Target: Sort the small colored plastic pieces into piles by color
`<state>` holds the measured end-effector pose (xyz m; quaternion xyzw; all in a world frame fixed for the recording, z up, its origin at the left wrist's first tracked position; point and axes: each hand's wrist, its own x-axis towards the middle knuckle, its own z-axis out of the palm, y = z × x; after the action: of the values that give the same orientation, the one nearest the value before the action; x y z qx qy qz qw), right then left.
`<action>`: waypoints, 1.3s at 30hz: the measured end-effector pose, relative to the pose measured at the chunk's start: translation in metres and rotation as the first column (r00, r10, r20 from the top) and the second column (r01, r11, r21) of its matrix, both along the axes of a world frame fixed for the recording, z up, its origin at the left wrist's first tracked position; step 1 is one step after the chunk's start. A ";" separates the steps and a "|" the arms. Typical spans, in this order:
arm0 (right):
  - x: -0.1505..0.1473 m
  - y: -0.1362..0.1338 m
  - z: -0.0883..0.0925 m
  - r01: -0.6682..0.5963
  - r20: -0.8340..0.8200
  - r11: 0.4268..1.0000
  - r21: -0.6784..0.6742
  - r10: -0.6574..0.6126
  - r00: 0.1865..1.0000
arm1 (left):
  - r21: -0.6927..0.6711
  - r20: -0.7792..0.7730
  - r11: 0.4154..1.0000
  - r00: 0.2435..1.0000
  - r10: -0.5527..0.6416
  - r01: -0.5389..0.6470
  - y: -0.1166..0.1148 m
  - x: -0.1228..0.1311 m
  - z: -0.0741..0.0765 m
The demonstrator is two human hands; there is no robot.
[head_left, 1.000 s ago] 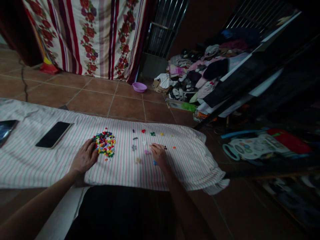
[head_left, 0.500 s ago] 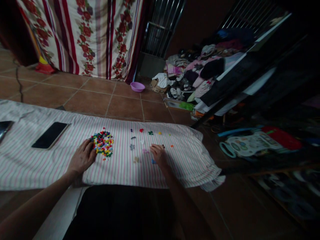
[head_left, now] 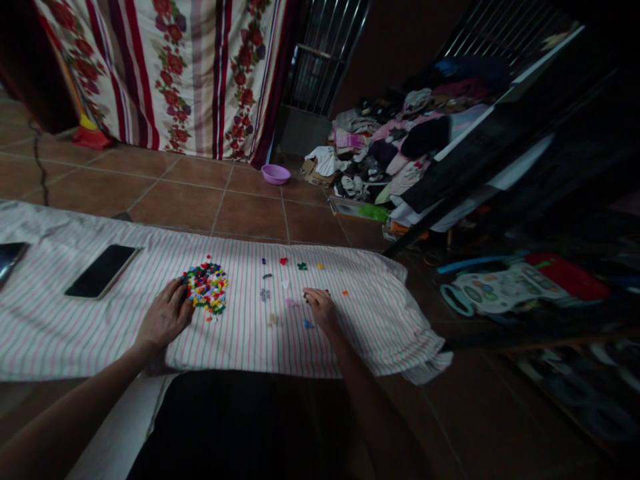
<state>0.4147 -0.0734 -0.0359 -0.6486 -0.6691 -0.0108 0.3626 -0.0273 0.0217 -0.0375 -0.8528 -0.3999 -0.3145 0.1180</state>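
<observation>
A heap of small multicoloured plastic pieces (head_left: 206,287) lies on a striped cloth (head_left: 240,343). My left hand (head_left: 167,312) rests at the heap's left edge, fingers stretched out and lying down, fingertips touching the nearest pieces. To the right, small groups sorted by colour are spread out: red pieces (head_left: 283,261), dark green pieces (head_left: 302,266), grey pieces (head_left: 265,294), pink pieces (head_left: 291,303), beige pieces (head_left: 273,320) and blue pieces (head_left: 307,324). Low over the cloth, between the pink and orange pieces, my right hand (head_left: 321,307) has its fingers pressed together; what they hold is too small to make out.
A dark-screened phone (head_left: 101,271) lies left of the heap, with another dark device (head_left: 10,259) at the cloth's far left. Beyond, a purple basin (head_left: 275,175) stands on the tiled floor near a clothes pile (head_left: 385,140). A toy panel (head_left: 505,290) is at the right.
My right hand has shifted slightly to the right, uncovering more of the blue and pink pieces. My left hand stays by the heap.
</observation>
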 end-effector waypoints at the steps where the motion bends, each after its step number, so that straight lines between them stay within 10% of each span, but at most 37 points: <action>1: 0.001 0.000 0.001 0.015 -0.003 1.000 -0.003 -0.015 1.000 | 0.002 0.012 1.000 1.000 0.011 -0.011 0.000 0.000 0.000; 39: -0.026 0.037 0.017 -0.031 0.129 0.997 -0.076 0.041 0.991 | 0.054 -0.056 0.997 0.997 -0.059 0.062 0.000 -0.002 -0.003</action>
<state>0.3883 -0.0366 -0.0194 -0.6473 -0.7029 -0.0221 0.2940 -0.0288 0.0219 -0.0404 -0.8691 -0.3617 -0.3054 0.1432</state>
